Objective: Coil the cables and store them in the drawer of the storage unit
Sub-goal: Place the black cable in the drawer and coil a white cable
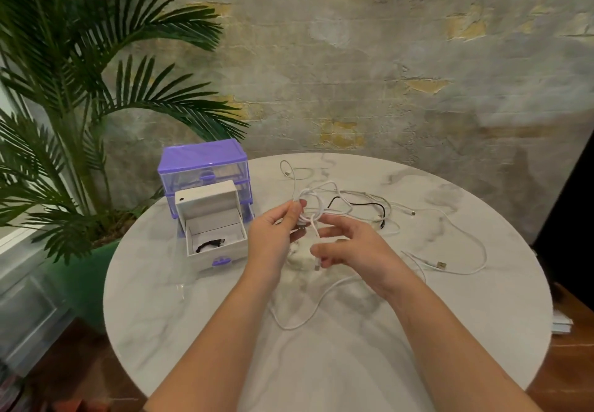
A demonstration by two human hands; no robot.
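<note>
My left hand point(276, 235) pinches a bundle of loops of a white cable point(313, 201) above the middle of the round marble table point(321, 363). My right hand point(350, 244) is just right of it, fingers curled around the same cable's loose strand, which trails down toward the table's front. A purple storage unit point(204, 167) stands at the table's left; its lowest white drawer point(218, 244) is pulled out and holds a coiled black cable point(210, 244). A loose black cable point(360, 202) and other white cables point(466, 235) lie tangled to the right.
A white box point(207, 201) rests on the open drawer's back. A large palm plant point(80, 90) in a green pot stands left of the table. A rough plaster wall is behind. A white USB plug point(440, 264) lies at the right.
</note>
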